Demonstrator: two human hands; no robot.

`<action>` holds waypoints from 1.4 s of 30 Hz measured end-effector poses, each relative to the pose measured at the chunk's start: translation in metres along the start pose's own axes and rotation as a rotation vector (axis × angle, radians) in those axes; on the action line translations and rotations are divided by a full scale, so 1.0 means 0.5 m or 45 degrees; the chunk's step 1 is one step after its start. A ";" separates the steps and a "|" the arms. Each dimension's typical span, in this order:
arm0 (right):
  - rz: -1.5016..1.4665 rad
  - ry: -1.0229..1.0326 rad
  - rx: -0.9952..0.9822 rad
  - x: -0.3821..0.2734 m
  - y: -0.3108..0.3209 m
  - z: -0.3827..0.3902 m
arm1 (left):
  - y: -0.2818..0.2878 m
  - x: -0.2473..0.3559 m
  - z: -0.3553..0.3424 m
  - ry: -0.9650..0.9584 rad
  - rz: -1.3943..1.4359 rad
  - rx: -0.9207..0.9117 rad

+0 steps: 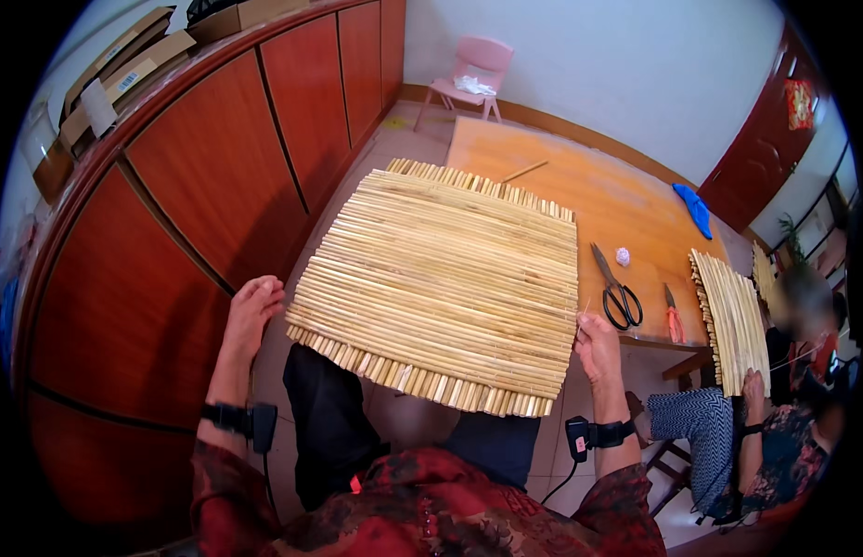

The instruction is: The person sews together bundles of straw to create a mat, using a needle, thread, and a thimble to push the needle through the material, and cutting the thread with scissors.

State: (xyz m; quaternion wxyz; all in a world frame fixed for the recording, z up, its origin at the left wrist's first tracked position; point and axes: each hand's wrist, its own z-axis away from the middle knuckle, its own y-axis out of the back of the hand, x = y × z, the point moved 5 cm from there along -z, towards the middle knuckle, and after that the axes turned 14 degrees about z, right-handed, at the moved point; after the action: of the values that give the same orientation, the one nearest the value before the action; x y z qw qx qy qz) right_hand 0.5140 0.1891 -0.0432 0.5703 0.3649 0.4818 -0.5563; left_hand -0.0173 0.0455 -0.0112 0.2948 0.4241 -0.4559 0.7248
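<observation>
A square mat of bamboo sticks [431, 278], bound in rows with uneven ends, rests across my legs and the table. Just off its left edge, my left hand [251, 316] has its fingers curled together; whatever they might hold is too small to make out. At the mat's right edge, my right hand [598, 343] pinches a thin strand [586, 308]. On the wooden table [636, 213] to the right lie black-handled scissors [616, 295], orange-handled pliers [674, 317], a small pale ball [623, 256], a blue cloth [691, 209] and a loose stick [524, 171].
Red wooden cabinets [218, 158] run along the left, topped with cardboard boxes [135, 74]. A pink chair [475, 65] stands by the back wall. At right, a co-worker's hand [753, 390] grips another bamboo mat [733, 320]; more people sit beyond. A red door [742, 158] is behind them.
</observation>
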 end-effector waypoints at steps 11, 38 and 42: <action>0.300 -0.107 0.104 -0.002 -0.040 0.255 | -0.048 -0.044 -0.146 0.449 -0.232 -0.119; 0.044 -0.111 -0.775 0.036 -0.461 0.202 | -0.066 0.107 0.422 -0.867 0.261 0.449; 0.028 -0.137 -0.940 0.052 -0.555 0.172 | -0.073 0.131 0.473 -1.062 0.161 0.527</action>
State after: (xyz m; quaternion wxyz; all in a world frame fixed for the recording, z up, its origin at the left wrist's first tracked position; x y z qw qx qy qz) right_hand 0.2506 0.0682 -0.0115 0.6939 0.1099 0.6153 -0.3575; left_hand 0.0639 -0.1522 0.1147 -0.0490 0.7005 -0.4062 0.5848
